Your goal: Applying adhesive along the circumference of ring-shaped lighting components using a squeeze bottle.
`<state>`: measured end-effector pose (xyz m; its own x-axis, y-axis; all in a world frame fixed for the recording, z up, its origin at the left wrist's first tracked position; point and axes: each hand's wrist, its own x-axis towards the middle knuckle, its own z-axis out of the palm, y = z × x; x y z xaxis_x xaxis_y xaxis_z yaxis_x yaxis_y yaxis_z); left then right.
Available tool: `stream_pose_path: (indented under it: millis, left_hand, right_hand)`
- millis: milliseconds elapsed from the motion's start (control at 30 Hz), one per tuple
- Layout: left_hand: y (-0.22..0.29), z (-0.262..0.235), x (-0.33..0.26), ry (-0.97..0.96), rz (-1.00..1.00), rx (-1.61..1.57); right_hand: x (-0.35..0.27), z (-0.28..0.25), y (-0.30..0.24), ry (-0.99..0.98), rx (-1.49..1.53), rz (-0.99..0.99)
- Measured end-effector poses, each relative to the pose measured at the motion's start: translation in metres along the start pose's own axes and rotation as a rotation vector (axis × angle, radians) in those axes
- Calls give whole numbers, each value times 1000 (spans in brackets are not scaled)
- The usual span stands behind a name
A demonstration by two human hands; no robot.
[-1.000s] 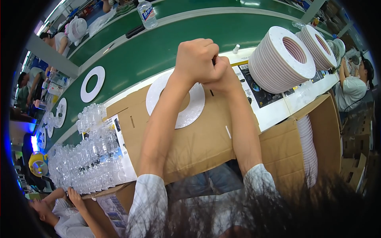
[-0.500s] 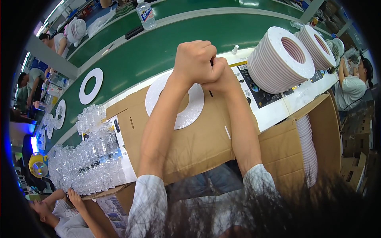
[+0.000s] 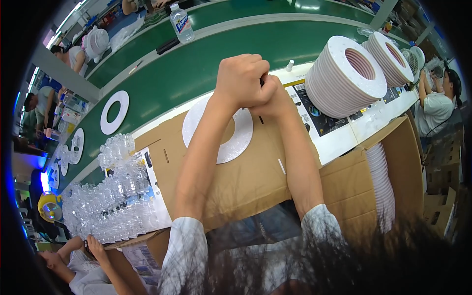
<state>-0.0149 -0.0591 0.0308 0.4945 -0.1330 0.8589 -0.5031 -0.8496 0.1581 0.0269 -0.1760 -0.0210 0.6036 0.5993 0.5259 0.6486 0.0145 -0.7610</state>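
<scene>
Green conveyor belting [image 3: 196,64] curves across the top of the view, with a flattened cardboard sheet [image 3: 246,177] serving as the bench in front of it. At the centre, the left hand [image 3: 241,78] is balled into a tight fist and the right hand [image 3: 273,101] is pressed against it from the four o'clock side, fingers curled shut; something small and dark peeks out between them, but what it is cannot be made out. Both fists hover just above a white ring-shaped disc [image 3: 236,142] lying flat on the cardboard, its hole partly hidden by the left forearm.

My reading is that a small part is being worked or snapped together between the hands over this disc, with fitting to the disc not yet done; the next move would call for opening the grip and lowering the piece squarely onto the ring.

Outward at two o'clock leans a tall stack of white rings [image 3: 346,73], with a second stack [image 3: 391,59] beyond it. At eight o'clock sits a heap of clear plastic pieces [image 3: 108,201]. Another white ring [image 3: 114,112] rides the belt at ten o'clock, and a water bottle [image 3: 182,22] stands at twelve. Other workers sit along the edges.
</scene>
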Motion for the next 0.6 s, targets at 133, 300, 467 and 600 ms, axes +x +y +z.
stream_pose_path:
  millis: [133, 300, 467, 600]
  left_hand:
    - [1, -31, 11, -188, -136, -37]
    - [-24, -74, -15, -460, -543, 314]
    - [-49, -95, -67, -1099, -949, 570]
    - [-55, -86, -55, -1133, -919, 440]
  right_hand:
    - [1, 1, -2, 90, -54, -27]
    - [3, 7, 19, 408, 491, 112]
    - [10, 4, 27, 494, 1036, 115]
    - [10, -6, 43, 546, 1226, 180]
